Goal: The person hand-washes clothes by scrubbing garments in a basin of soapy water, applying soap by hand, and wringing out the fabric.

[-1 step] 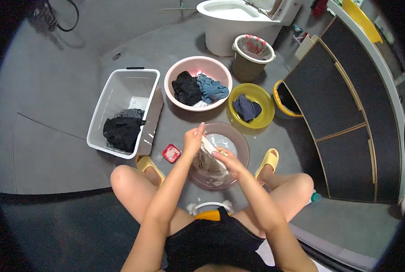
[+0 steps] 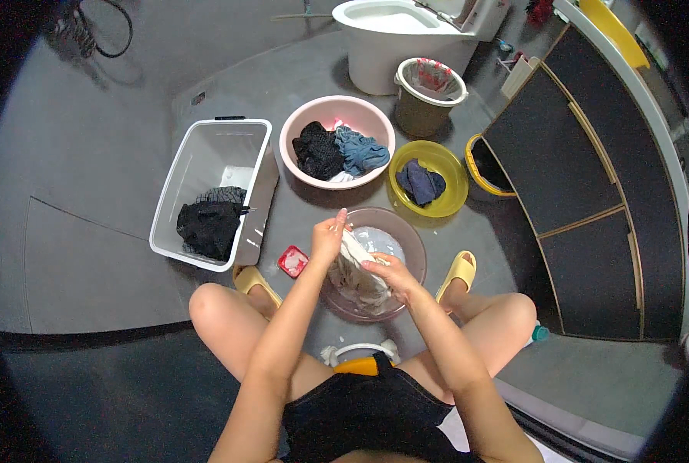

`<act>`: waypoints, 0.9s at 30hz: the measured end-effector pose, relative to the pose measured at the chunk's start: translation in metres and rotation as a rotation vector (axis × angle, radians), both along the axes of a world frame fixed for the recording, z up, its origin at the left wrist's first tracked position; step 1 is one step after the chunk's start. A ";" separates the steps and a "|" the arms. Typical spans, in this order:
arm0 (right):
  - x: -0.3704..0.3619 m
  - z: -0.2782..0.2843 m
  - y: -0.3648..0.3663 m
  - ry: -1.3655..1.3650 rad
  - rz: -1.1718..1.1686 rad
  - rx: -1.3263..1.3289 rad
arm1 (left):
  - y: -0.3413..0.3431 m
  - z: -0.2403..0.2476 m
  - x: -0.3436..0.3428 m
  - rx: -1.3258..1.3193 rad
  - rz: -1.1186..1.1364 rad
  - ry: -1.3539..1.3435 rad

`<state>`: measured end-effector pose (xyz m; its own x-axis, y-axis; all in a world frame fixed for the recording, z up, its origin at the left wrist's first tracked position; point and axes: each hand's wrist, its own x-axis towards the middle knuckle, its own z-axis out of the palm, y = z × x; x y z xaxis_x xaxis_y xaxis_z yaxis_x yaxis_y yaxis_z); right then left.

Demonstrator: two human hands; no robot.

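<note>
Over a mauve-grey basin (image 2: 415,258) with cloudy, sudsy water I hold a wet white cloth (image 2: 357,253) between both hands. Its lower part hangs in the basin and looks greyish and wet. My left hand (image 2: 329,238) is closed on the cloth's upper left end, thumb pointing up. My right hand (image 2: 389,273) grips the right side of the cloth, a little lower and nearer. The cloth's exact kind cannot be made out. Left of the basin, beside my left forearm, lies a small red dish (image 2: 293,261) with a pale block in it.
Beyond the basin stand a pink tub (image 2: 286,154) of clothes and a yellow bowl (image 2: 458,185) with a dark blue cloth. A clear bin (image 2: 261,208) holding black garments is at left. Farther back are a trash can (image 2: 421,116) and toilet (image 2: 375,58); a dark cabinet (image 2: 583,170) stands right.
</note>
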<state>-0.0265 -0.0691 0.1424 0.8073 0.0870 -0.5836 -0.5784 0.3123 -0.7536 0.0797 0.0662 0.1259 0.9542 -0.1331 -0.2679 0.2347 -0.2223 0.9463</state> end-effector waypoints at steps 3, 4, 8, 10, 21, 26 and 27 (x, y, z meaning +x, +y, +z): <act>0.003 -0.021 -0.007 -0.101 -0.170 -0.005 | 0.009 -0.002 0.002 0.053 -0.027 -0.104; 0.006 -0.022 -0.007 -0.138 -0.236 -0.031 | 0.010 -0.002 -0.001 0.059 -0.034 -0.109; 0.015 -0.035 -0.009 0.066 -0.369 0.201 | -0.012 0.013 -0.026 0.248 0.022 -0.355; 0.022 -0.051 0.001 0.102 -0.374 0.170 | -0.022 0.013 -0.046 0.072 0.088 -0.521; 0.018 -0.016 0.032 0.130 -0.433 0.088 | -0.030 0.016 -0.068 0.367 -0.151 -0.872; 0.012 -0.021 0.045 0.053 -0.431 0.110 | -0.020 0.015 -0.039 0.359 -0.045 -0.555; 0.010 -0.021 0.048 0.037 -0.385 0.097 | -0.016 0.014 -0.035 0.384 0.017 -0.423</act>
